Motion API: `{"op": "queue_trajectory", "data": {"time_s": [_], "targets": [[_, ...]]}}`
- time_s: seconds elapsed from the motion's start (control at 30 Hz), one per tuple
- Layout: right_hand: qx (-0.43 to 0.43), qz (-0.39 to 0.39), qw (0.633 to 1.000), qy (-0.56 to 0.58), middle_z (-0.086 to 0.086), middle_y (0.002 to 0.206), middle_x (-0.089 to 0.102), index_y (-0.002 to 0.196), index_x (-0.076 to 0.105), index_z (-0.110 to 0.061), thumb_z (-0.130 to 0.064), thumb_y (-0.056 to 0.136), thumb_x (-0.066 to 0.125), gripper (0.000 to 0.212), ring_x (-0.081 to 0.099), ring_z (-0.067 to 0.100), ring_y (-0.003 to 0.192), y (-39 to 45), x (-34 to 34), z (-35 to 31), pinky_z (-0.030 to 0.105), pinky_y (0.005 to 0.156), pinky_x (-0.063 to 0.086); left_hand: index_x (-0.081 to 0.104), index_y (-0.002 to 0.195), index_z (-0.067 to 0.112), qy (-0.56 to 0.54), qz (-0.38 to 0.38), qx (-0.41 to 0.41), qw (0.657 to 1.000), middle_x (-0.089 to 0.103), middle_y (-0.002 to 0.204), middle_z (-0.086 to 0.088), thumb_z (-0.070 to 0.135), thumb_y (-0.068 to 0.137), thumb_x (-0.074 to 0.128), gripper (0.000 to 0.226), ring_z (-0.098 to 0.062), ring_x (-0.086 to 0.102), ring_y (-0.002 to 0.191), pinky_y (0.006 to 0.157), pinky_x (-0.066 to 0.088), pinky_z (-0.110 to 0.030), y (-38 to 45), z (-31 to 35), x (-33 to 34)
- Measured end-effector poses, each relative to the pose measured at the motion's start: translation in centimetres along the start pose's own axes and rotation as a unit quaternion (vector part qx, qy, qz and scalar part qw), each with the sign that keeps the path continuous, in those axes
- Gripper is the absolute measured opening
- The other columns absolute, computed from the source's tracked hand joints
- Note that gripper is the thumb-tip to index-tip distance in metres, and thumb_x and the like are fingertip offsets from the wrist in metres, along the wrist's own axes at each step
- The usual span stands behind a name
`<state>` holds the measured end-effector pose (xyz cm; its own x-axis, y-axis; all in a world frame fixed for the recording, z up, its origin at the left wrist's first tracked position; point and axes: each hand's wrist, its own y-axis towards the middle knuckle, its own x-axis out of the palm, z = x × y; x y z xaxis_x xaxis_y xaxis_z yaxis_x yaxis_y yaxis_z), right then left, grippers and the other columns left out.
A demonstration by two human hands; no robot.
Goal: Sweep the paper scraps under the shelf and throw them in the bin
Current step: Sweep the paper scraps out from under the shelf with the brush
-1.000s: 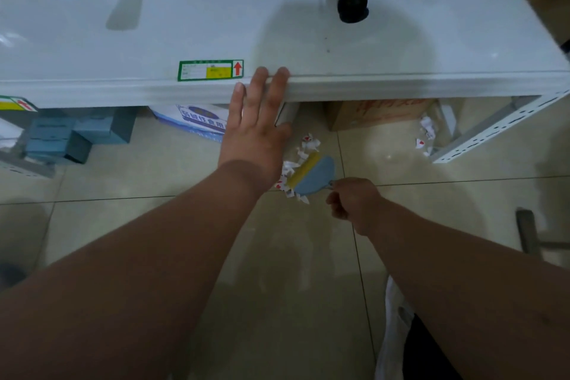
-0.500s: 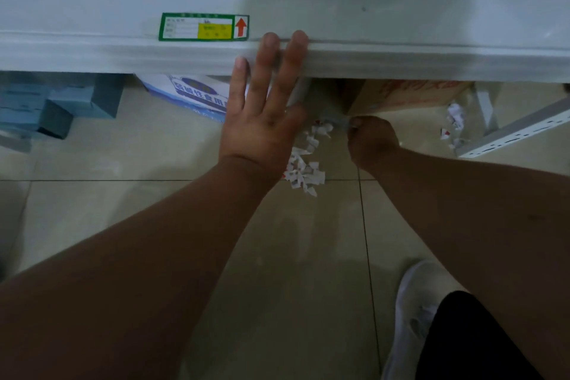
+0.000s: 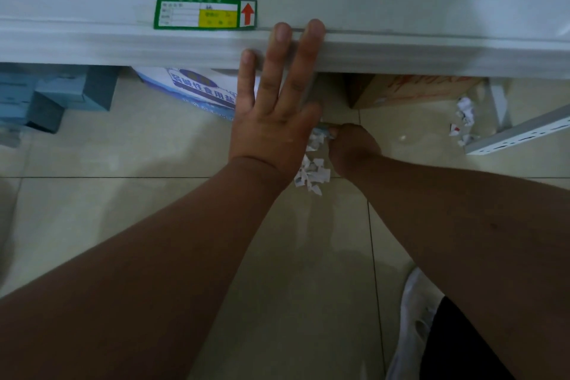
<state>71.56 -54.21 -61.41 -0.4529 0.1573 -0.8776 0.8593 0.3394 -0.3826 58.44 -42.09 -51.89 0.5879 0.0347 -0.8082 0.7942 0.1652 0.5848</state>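
Head view shows the paper scraps (image 3: 311, 174) on the floor just before the shelf (image 3: 401, 52), the right hand (image 3: 351, 148) clenched beside them on something barely visible, the left hand (image 3: 274, 120) flat-fingered against the shelf edge.

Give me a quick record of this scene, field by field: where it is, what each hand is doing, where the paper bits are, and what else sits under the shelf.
place: tiled floor in front of a white shelf
left hand: flat, fingers straight, fingertips resting on the shelf edge
right hand: curled low by the floor, gripping something mostly hidden
paper scraps: small pile between the two hands
more scraps: farther right, near the shelf bracket
under the shelf: blue boxes, printed white box, cardboard box
bin: not in view
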Motion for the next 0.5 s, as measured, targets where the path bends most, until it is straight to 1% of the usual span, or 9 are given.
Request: {"op": "queue_trajectory", "data": {"time_s": [0.07,0.2,0.27,0.3,0.33,0.37,0.4,0.43,0.5], "targets": [[-0.003,0.000,1.000,-0.010,0.013,0.123,0.066,0.122,0.064,-0.010,-0.027,0.097,0.055,0.032,0.064,0.033,0.112,-1.1,0.0,0.0,0.036,0.092,0.051,0.062,0.082,0.023,0.008,-0.011,-0.002,1.000,0.017,0.170,-0.012,0.021,0.103,0.062,0.021,-0.045,0.011,0.155,0.128,0.009,-0.064,0.0,0.2,-0.3],[-0.050,-0.028,0.997,-0.048,0.008,0.120,0.066,0.120,0.067,-0.016,-0.028,0.094,0.053,0.032,0.065,0.029,0.110,-3.9,0.0,0.9,0.033,0.091,0.050,0.063,0.073,0.024,-0.009,-0.056,-0.011,0.998,0.023,0.173,-0.015,0.019,0.087,0.072,0.017,-0.048,0.015,0.158,0.128,0.011,-0.065,0.2,0.5,-1.9],[-0.076,-0.035,0.994,-0.070,0.006,0.115,0.065,0.117,0.068,-0.019,-0.026,0.095,0.049,0.030,0.063,0.028,0.107,-5.0,-0.2,1.4,0.033,0.089,0.050,0.069,0.078,0.026,-0.032,-0.066,-0.001,0.997,0.023,0.173,-0.015,0.023,0.078,0.078,0.009,-0.047,0.016,0.158,0.128,0.012,-0.064,0.3,0.2,-2.6],[-0.087,-0.030,0.993,-0.077,0.006,0.112,0.064,0.115,0.068,-0.019,-0.025,0.096,0.047,0.029,0.063,0.028,0.105,-5.3,-0.3,1.7,0.034,0.088,0.050,0.074,0.092,0.028,-0.037,-0.068,0.000,0.997,0.023,0.173,-0.016,0.028,0.074,0.080,0.018,-0.047,0.016,0.159,0.128,0.012,-0.064,0.3,0.0,-2.7],[-0.097,-0.019,0.992,-0.081,0.007,0.109,0.064,0.114,0.068,-0.020,-0.025,0.096,0.046,0.028,0.063,0.028,0.103,-5.6,-0.4,1.9,0.034,0.086,0.051,0.074,0.113,0.030,-0.037,-0.072,-0.002,0.997,0.022,0.173,-0.016,0.034,0.071,0.081,0.043,-0.046,0.015,0.159,0.128,0.012,-0.064,0.3,-0.2,-2.6],[-0.105,-0.004,0.991,-0.083,0.007,0.107,0.064,0.114,0.068,-0.020,-0.025,0.096,0.046,0.028,0.063,0.028,0.101,-5.7,-0.7,2.0,0.034,0.084,0.051,0.065,0.136,0.031,-0.038,-0.075,-0.003,0.996,0.022,0.173,-0.016,0.041,0.069,0.081,0.069,-0.045,0.015,0.159,0.128,0.012,-0.064,0.4,-0.3,-2.6],[-0.110,0.010,0.991,-0.082,0.007,0.105,0.064,0.114,0.068,-0.021,-0.025,0.096,0.046,0.028,0.063,0.029,0.100,-5.8,-1.0,2.2,0.034,0.082,0.051,0.053,0.151,0.029,-0.033,-0.071,-0.007,0.997,0.022,0.173,-0.016,0.047,0.069,0.081,0.089,-0.045,0.015,0.159,0.128,0.012,-0.063,0.4,-0.4,-2.6],[-0.114,0.021,0.990,-0.078,0.007,0.104,0.064,0.115,0.067,-0.022,-0.026,0.096,0.045,0.029,0.063,0.029,0.099,-5.7,-1.2,2.4,0.034,0.080,0.050,0.042,0.160,0.027,-0.024,-0.067,-0.008,0.997,0.022,0.173,-0.015,0.052,0.069,0.082,0.102,-0.043,0.015,0.160,0.128,0.013,-0.063,0.5,-0.3,-2.6],[-0.120,0.034,0.989,-0.074,0.008,0.106,0.064,0.120,0.067,-0.022,-0.027,0.097,0.044,0.033,0.063,0.030,0.100,-5.3,-1.7,2.8,0.034,0.081,0.051,0.031,0.165,0.026,0.000,-0.060,-0.012,0.998,0.021,0.173,-0.012,0.060,0.069,0.082,0.115,-0.041,0.016,0.160,0.129,0.013,-0.062,0.4,-0.1,-2.3]]}}
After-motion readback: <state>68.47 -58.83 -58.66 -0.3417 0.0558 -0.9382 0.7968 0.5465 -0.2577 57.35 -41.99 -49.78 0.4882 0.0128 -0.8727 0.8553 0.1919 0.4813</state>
